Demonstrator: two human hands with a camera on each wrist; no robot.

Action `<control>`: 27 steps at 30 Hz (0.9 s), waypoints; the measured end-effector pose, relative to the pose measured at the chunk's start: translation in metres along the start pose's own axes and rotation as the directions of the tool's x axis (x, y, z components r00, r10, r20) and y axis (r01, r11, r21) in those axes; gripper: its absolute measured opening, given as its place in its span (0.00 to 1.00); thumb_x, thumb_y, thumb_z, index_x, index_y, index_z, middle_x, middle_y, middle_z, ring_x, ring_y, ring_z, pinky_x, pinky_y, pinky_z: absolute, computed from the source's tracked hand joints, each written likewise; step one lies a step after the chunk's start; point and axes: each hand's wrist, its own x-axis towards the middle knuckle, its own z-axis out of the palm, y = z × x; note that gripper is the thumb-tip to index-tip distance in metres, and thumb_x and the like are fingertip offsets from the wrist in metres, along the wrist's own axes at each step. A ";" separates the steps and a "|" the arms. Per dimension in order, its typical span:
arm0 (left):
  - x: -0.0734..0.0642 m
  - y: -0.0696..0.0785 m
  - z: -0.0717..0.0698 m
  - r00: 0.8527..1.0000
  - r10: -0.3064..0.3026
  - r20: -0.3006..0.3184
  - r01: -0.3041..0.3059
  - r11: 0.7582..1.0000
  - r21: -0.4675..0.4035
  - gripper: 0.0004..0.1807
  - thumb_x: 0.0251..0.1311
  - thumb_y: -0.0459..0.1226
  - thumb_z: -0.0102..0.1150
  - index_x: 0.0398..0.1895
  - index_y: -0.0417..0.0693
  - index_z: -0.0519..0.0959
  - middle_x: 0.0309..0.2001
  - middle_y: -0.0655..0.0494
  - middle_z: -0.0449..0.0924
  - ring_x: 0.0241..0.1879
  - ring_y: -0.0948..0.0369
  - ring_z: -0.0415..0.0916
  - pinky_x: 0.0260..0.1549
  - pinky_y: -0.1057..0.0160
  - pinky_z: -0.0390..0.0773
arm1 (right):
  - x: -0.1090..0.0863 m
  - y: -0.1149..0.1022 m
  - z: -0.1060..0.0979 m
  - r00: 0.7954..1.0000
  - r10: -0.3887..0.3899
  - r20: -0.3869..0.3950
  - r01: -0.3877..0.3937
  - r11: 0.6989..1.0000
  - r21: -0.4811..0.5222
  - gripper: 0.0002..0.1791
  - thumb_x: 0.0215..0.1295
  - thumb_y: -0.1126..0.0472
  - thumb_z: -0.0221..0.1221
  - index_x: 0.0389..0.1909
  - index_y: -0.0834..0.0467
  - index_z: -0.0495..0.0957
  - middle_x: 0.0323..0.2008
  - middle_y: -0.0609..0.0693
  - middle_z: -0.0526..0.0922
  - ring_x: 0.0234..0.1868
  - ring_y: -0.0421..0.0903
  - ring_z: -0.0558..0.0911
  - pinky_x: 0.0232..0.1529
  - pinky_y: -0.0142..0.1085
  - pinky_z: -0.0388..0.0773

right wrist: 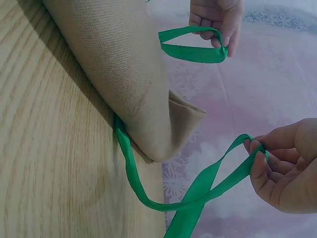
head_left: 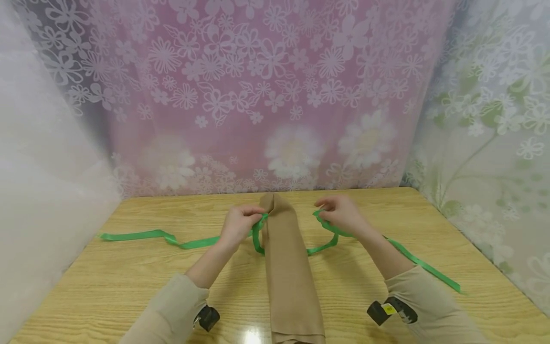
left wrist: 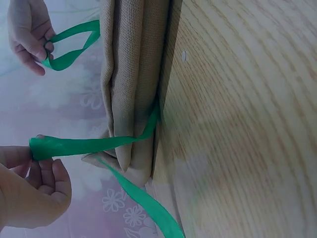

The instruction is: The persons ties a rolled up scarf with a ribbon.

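Here I am with both hands up off the worktop [head_left: 365,306], the green ribbon [head_left: 197,242] pinched at each side. My left hand [head_left: 237,225] has thumb and fingers nipping a loop of it, just left of the brown cloth bundle [head_left: 290,272]; my right hand [head_left: 343,215] pinches another loop, a little apart from the cloth on the right. The bundle lies lengthwise down the middle, folded in long layers, and the ribbon runs underneath it near the far end, rising on either side to my fingers. On to the edges: the cloth's far end, with a folded corner sticking up, reaches the back edge, close to the pink flowered curtain [head_left: 258,86], while its near end runs out of the head view at the bottom. One ribbon tail trails left, almost to the left edge; the other slants out past my right forearm, short of the right edge. Bare wood grain spreads both sides of the bundle.
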 end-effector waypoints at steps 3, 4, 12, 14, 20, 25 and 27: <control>0.000 0.001 0.002 1.000 0.011 0.008 -0.010 1.000 -0.004 0.11 0.60 0.29 0.54 0.44 0.36 0.81 0.39 0.48 0.82 0.37 0.57 0.78 0.36 0.64 0.77 | -0.001 -0.002 0.003 1.000 -0.004 0.010 0.005 1.000 -0.008 0.14 0.60 0.68 0.56 0.48 0.65 0.77 0.33 0.54 0.83 0.27 0.48 0.80 0.31 0.37 0.77; -0.001 0.002 0.002 1.000 0.019 0.008 -0.019 1.000 0.005 0.11 0.60 0.29 0.55 0.44 0.36 0.81 0.38 0.48 0.82 0.35 0.59 0.78 0.35 0.64 0.77 | -0.001 -0.003 0.003 1.000 -0.003 0.010 0.003 1.000 -0.012 0.14 0.60 0.68 0.56 0.48 0.65 0.77 0.33 0.53 0.83 0.27 0.48 0.81 0.31 0.38 0.77; -0.001 0.008 0.004 0.999 0.040 0.028 -0.041 0.998 0.038 0.11 0.58 0.29 0.56 0.44 0.37 0.80 0.31 0.51 0.79 0.30 0.61 0.74 0.33 0.64 0.74 | -0.002 -0.012 0.010 0.999 -0.038 0.021 0.039 0.998 -0.053 0.14 0.62 0.66 0.56 0.49 0.63 0.78 0.33 0.50 0.83 0.34 0.46 0.81 0.36 0.39 0.76; -0.001 0.011 0.004 0.998 0.050 0.040 -0.052 0.997 0.049 0.12 0.58 0.29 0.57 0.45 0.37 0.80 0.31 0.51 0.78 0.31 0.60 0.74 0.34 0.63 0.75 | -0.001 -0.013 0.012 0.998 -0.044 0.033 0.046 0.998 -0.036 0.14 0.62 0.66 0.55 0.49 0.63 0.77 0.32 0.49 0.83 0.33 0.47 0.81 0.35 0.39 0.76; -0.001 0.013 0.008 0.994 0.093 0.061 -0.098 0.992 0.082 0.13 0.57 0.28 0.57 0.46 0.35 0.78 0.34 0.50 0.79 0.35 0.55 0.76 0.35 0.64 0.77 | 0.000 -0.018 0.019 0.996 -0.068 0.062 0.067 0.998 0.019 0.15 0.62 0.68 0.54 0.50 0.65 0.76 0.31 0.49 0.82 0.33 0.46 0.80 0.36 0.38 0.76; 0.000 0.014 0.012 0.987 0.144 0.069 -0.152 0.979 0.136 0.11 0.58 0.28 0.56 0.44 0.37 0.80 0.33 0.51 0.79 0.33 0.56 0.76 0.31 0.64 0.76 | 0.001 -0.022 0.025 0.993 -0.061 0.100 0.052 0.995 0.085 0.17 0.63 0.68 0.54 0.52 0.66 0.74 0.31 0.49 0.82 0.29 0.46 0.78 0.33 0.38 0.75; 0.001 0.015 0.013 0.983 0.164 0.077 -0.175 0.973 0.154 0.11 0.58 0.28 0.55 0.44 0.38 0.80 0.33 0.51 0.79 0.33 0.56 0.76 0.29 0.65 0.75 | 0.001 -0.022 0.027 0.992 -0.055 0.112 0.042 0.992 0.116 0.17 0.63 0.68 0.54 0.53 0.66 0.73 0.31 0.50 0.82 0.28 0.47 0.78 0.33 0.39 0.76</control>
